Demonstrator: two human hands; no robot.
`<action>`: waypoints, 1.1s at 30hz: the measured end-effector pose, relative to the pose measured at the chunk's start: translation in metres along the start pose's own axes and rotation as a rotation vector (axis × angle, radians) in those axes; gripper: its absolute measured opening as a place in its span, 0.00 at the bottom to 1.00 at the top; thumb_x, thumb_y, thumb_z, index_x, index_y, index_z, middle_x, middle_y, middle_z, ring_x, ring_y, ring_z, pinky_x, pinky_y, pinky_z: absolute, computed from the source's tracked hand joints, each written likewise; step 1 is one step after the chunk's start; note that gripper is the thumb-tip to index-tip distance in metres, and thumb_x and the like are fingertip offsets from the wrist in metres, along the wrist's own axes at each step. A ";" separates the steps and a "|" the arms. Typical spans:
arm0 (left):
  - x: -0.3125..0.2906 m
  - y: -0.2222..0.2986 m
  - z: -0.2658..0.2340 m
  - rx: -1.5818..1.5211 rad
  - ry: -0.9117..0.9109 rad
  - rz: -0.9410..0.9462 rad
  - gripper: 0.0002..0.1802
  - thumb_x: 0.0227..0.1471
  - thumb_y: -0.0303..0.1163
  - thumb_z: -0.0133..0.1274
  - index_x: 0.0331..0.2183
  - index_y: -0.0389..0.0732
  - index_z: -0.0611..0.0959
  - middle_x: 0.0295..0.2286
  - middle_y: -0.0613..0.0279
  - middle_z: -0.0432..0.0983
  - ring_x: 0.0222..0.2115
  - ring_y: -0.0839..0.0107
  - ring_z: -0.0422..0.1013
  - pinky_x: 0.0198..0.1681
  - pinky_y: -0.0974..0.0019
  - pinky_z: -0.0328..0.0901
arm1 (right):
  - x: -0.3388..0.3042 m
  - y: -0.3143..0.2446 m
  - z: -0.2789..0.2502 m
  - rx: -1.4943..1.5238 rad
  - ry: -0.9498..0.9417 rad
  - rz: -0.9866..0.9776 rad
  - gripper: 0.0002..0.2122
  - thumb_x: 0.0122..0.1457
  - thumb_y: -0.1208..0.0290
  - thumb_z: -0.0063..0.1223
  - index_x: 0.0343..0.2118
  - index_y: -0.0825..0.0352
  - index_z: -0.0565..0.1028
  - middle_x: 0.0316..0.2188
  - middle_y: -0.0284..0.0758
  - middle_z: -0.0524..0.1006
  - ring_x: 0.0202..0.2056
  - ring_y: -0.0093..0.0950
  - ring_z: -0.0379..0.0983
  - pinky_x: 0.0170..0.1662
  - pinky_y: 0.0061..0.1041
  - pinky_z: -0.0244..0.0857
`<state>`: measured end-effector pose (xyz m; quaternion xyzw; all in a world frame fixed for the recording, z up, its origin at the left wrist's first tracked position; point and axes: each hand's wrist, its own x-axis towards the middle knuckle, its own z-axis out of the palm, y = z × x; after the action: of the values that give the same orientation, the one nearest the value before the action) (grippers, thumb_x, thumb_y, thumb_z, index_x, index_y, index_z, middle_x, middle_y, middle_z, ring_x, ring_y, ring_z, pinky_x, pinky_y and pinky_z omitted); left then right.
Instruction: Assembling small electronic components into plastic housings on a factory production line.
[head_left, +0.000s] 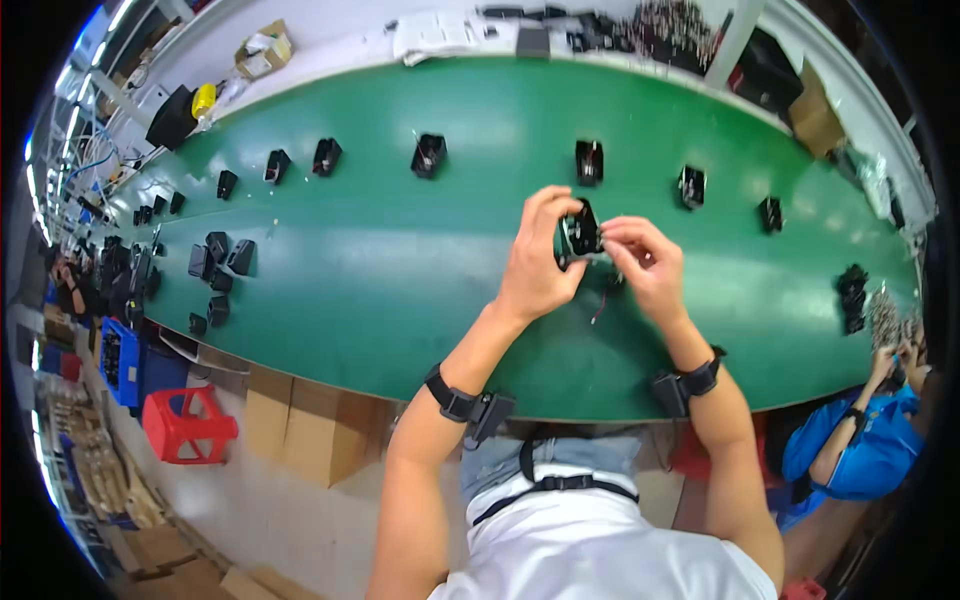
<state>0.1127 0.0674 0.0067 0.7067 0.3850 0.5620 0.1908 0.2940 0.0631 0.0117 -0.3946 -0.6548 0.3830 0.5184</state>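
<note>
My left hand [540, 258] is closed around a small black plastic housing [582, 232], held up over the green table [450, 330]. The fingers of my right hand [648, 262] are pinched together at the housing's right side; whatever sits between the fingertips is too small to make out. Just under the hands a small dark part with a thin wire [601, 303] shows on the table. Beyond my hands stands an open black housing [589, 163] with parts inside, and a similar housing [691, 187] is to its right.
More black housings [428, 156] stand spaced along the table, with a cluster of housings [215, 262] at left. Dark parts [852, 298] lie at right, near a co-worker in a blue shirt [862, 445]. A red stool [190, 425] and cardboard boxes [310, 425] are on the floor.
</note>
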 end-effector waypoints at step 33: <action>-0.011 0.011 0.020 -0.322 -0.202 -0.082 0.41 0.33 0.13 0.59 0.53 0.39 0.65 0.53 0.51 0.66 0.51 0.56 0.69 0.48 0.62 0.71 | 0.001 0.004 -0.012 -0.411 0.165 -0.423 0.08 0.45 0.81 0.63 0.29 0.65 0.78 0.35 0.32 0.77 0.36 0.32 0.71 0.38 0.28 0.68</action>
<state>0.1343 0.0555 0.0015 0.7037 0.2975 0.5344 0.3617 0.3059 0.0669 0.0102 -0.3758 -0.7420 0.0929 0.5474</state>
